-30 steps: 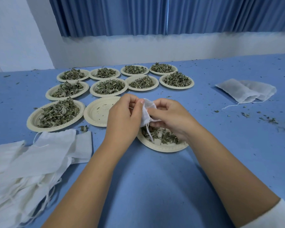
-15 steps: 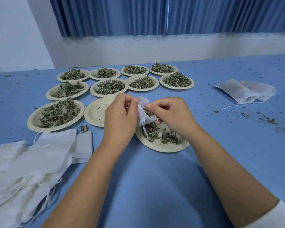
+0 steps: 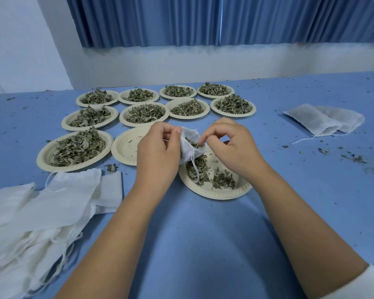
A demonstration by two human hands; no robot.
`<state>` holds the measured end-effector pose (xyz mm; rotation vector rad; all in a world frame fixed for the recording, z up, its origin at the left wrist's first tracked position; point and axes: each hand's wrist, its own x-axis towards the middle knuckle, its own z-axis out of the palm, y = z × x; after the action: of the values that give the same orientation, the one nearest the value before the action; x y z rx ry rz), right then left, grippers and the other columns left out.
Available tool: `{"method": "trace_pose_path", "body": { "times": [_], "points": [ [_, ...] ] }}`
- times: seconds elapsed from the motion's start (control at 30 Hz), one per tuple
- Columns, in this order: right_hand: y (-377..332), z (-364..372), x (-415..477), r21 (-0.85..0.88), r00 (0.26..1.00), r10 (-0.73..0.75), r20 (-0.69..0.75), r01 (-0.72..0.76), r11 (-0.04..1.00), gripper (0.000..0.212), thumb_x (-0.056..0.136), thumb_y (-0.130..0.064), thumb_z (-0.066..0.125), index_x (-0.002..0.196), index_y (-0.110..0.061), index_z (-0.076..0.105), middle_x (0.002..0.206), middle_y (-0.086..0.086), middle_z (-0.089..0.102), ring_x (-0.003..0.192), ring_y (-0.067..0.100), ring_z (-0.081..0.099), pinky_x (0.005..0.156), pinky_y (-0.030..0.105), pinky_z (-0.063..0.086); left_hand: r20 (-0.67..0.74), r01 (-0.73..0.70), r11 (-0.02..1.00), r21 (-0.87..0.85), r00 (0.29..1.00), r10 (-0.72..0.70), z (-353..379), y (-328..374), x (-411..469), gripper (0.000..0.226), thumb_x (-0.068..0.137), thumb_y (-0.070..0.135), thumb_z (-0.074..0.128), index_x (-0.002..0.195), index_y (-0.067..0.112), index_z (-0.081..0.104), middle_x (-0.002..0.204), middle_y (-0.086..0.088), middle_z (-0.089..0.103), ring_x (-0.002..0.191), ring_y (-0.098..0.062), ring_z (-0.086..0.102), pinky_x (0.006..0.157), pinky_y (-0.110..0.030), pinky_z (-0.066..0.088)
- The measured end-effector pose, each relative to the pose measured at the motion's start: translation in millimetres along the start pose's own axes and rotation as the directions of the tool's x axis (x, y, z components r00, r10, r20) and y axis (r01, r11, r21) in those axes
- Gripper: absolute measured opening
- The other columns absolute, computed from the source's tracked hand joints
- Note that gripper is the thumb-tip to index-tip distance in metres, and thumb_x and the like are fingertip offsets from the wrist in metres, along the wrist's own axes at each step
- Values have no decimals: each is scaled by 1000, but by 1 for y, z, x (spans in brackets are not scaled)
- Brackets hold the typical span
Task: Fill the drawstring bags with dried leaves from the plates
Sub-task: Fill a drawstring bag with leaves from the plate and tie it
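Note:
My left hand (image 3: 158, 154) grips a small white drawstring bag (image 3: 188, 145) by its rim and holds it open above the near paper plate (image 3: 220, 194). Dried leaves (image 3: 221, 179) lie in that plate in two clumps. My right hand (image 3: 231, 145) pinches a few leaves at the bag's mouth, fingertips just inside the opening. The bag's string (image 3: 195, 167) dangles down onto the plate. Some leaves show inside the bag.
An emptied plate (image 3: 125, 147) sits left of my hands, and several leaf-filled plates (image 3: 76, 147) stand behind and to the left. A heap of empty white bags (image 3: 37, 210) lies at front left. Two filled bags (image 3: 324, 120) rest at right, among scattered leaf crumbs (image 3: 354, 158).
My right hand has let go of the bag's side and come to its mouth with a pinch of leaves. The bag's mouth now gapes wider; my left hand stays put.

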<state>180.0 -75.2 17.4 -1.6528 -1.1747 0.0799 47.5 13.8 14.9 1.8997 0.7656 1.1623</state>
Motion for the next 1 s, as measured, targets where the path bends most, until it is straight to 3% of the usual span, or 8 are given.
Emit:
{"method": "trace_pose_path", "body": {
  "times": [0.13,0.3,0.47,0.53,0.6,0.7,0.8,1.0],
  "points": [
    [3,4,0,-69,989,12,144,-2,998,35,85,-10,61,70,-41,67,95,-11,58,87,3,57,76,6,40,15,-10,1000,8,1000,9,2,0,-1,13,98,25,55,85,26,58,76,13,62,68,1,56,63,-13,42],
    [3,8,-1,-30,971,-3,238,10,999,29,90,-20,48,79,-43,63,103,-15,54,98,-8,50,79,1,36,42,-4,1000,-14,999,5,3,0,-1,18,99,25,53,81,29,53,72,9,59,66,-4,53,60,-15,38],
    [7,9,-1,-51,903,63,424,-46,998,32,99,-15,43,85,-33,65,113,-10,51,101,-8,48,83,8,36,36,-27,999,22,999,26,4,-1,-2,13,98,23,54,86,25,57,75,13,59,66,7,52,61,-9,38],
    [6,7,1,-59,902,81,425,-62,996,28,97,-12,44,91,-27,67,112,-6,52,99,-6,50,83,14,39,15,-17,999,39,1000,17,3,-3,-2,10,98,23,55,89,20,59,77,12,60,69,7,52,62,-9,39],
    [7,0,5,-73,929,86,361,-63,995,35,92,-6,45,89,-33,67,108,-3,52,91,-1,52,82,17,46,4,-1,998,58,1000,1,3,-6,-1,12,98,24,55,91,17,61,80,10,62,73,1,55,64,-14,40],
    [12,-9,7,-233,933,133,333,-55,971,33,87,-5,51,87,-35,64,107,-2,53,89,9,55,78,22,44,6,19,996,89,1000,-20,2,-9,-1,15,98,26,55,90,15,61,79,8,62,75,-8,56,65,-18,41],
    [19,-9,4,-397,856,210,472,-7,918,32,85,-20,65,114,-34,60,120,-5,52,113,11,49,95,25,38,10,24,994,108,1000,-25,1,-10,-1,15,98,27,55,88,18,60,76,10,61,73,-2,56,62,-11,38],
    [17,0,1,-375,829,90,552,150,915,48,79,-33,78,124,-29,62,127,-7,58,119,12,44,103,26,32,-8,50,996,79,999,-50,-1,-10,3,15,97,28,56,88,18,61,76,10,61,71,-3,55,65,-20,42]
  ]
}}
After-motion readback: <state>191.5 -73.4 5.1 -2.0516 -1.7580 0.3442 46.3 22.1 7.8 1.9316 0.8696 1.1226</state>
